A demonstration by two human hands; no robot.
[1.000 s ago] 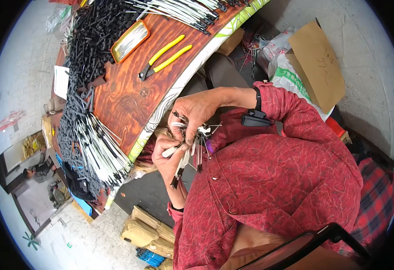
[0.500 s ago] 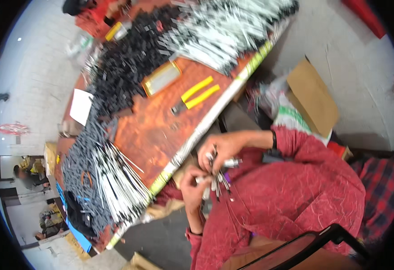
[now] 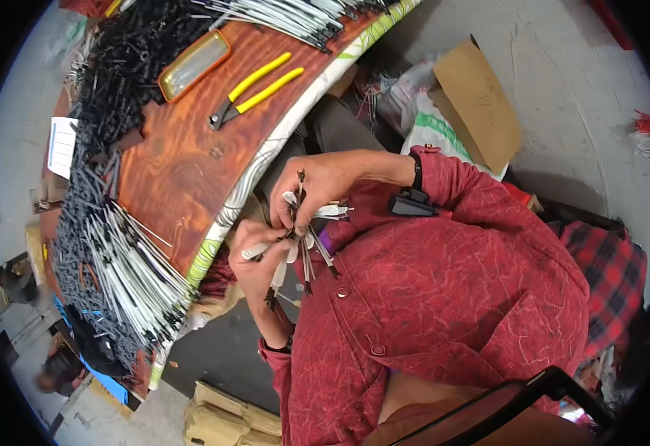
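Observation:
My right hand point(image 3: 316, 187) is closed around a small bunch of thin white strips with black tips point(image 3: 316, 249), which fan out below and beside the fingers. Against it, my left hand point(image 3: 256, 251) pinches part of the same bunch, with a white flat piece point(image 3: 256, 251) lying across its fingers. The fingertips of both hands meet, and what exactly they grip there is too small to make out. Both hands are just off the table edge, in front of my red patterned clothing point(image 3: 451, 275).
On the wooden table point(image 3: 169, 178) lie yellow-handled cutting pliers point(image 3: 258, 89), a yellow-rimmed clear case point(image 3: 195, 65), a heap of black parts point(image 3: 128, 67), grey pieces point(image 3: 79, 245) and bundled white strips point(image 3: 143, 275). Beyond the edge are a cardboard box point(image 3: 481, 104) and plastic bags point(image 3: 436, 123).
My view has shifted, so table and hands appear further left and higher. Both hands stay together on the bunch, whose strips now spread more plainly below the fingers.

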